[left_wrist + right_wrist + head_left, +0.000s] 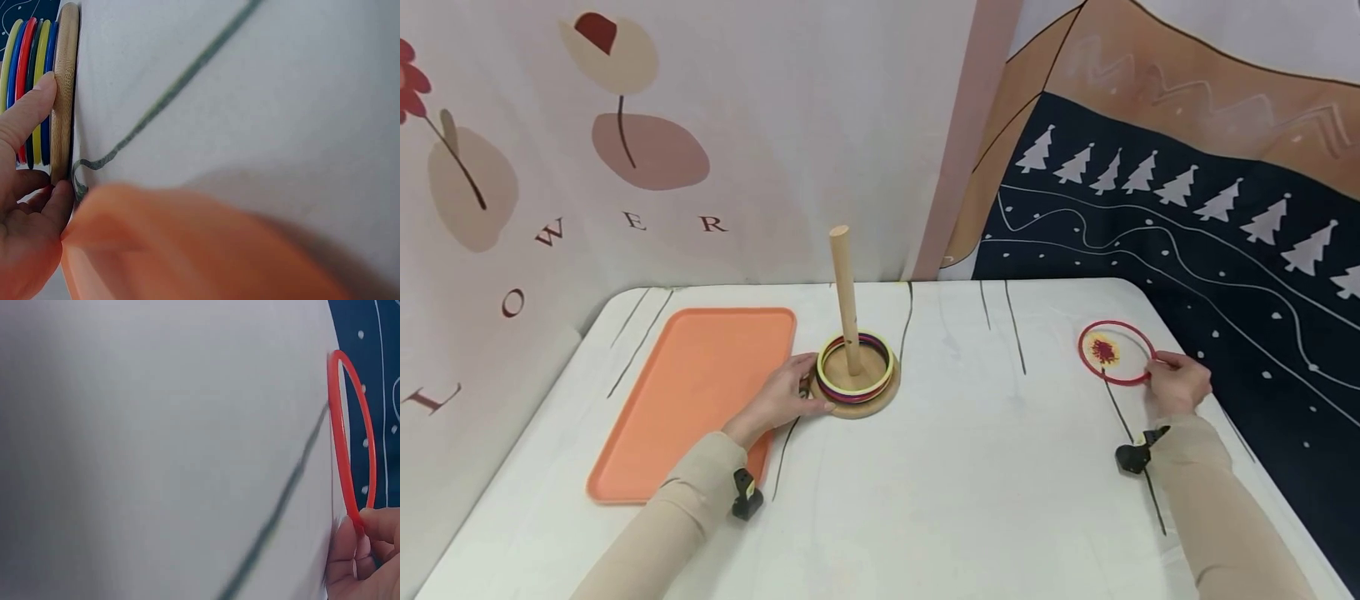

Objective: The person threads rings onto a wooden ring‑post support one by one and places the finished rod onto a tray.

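A wooden ring toss stand (pixel 861 411) with a round base and upright peg (pixel 846 292) stands mid-table. Around its peg lies a stack of coloured rings (pixel 891 367), yellow on top; blue, red, dark and yellow rings (pixel 40 62) show edge-on in the left wrist view. My left hand (pixel 781 396) holds the base's left edge, with the thumb on its near side. Far to the right, my right hand (pixel 1180 383) pinches a red ring (pixel 1080 348) between thumb and fingers. In the right wrist view, that red ring (pixel 340 434) is tilted beside the table edge.
An orange tray (pixel 700 392) lies left of the stand, partly under my left forearm. The white tablecloth (pixel 985 467) has dark printed lines and a red-yellow flower (pixel 1103 350), seen through the red ring. Printed curtains (pixel 820 125) hang behind the table.
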The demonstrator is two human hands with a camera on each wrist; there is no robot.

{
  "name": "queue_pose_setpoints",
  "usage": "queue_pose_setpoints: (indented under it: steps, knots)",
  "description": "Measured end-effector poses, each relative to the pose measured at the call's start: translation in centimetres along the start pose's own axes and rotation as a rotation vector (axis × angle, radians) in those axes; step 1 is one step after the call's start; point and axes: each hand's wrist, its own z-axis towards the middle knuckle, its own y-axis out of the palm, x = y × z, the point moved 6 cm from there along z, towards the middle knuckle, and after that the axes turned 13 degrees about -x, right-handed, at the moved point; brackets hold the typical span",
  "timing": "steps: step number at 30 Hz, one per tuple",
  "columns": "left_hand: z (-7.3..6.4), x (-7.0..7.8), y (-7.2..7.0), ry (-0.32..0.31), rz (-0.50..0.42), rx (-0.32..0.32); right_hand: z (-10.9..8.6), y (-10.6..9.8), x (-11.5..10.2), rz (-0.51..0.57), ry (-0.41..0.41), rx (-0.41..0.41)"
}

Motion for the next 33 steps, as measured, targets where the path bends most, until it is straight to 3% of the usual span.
queue_pose_setpoints:
  steps: [8, 14, 21, 33]
  knots:
    - [0.0, 0.1, 0.1, 0.001, 0.007, -0.002, -0.2, 2.9, -2.6, 0.12, -0.075, -0.087]
    - [0.1, 0.2, 0.0, 0.007, 0.015, -0.003, -0.6, 6.0, -6.6, 0.266, -0.278, -0.184]
    - [0.0, 0.2, -0.1, 0.011, 0.021, -0.009, -7.4, 8.4, -14.7, 0.313, -0.416, -0.325]
    - [-0.1, 0.2, -0.1, 0.02, 0.026, -0.002, -15.4, 12.7, -24.5, 0.472, -0.643, -0.58]
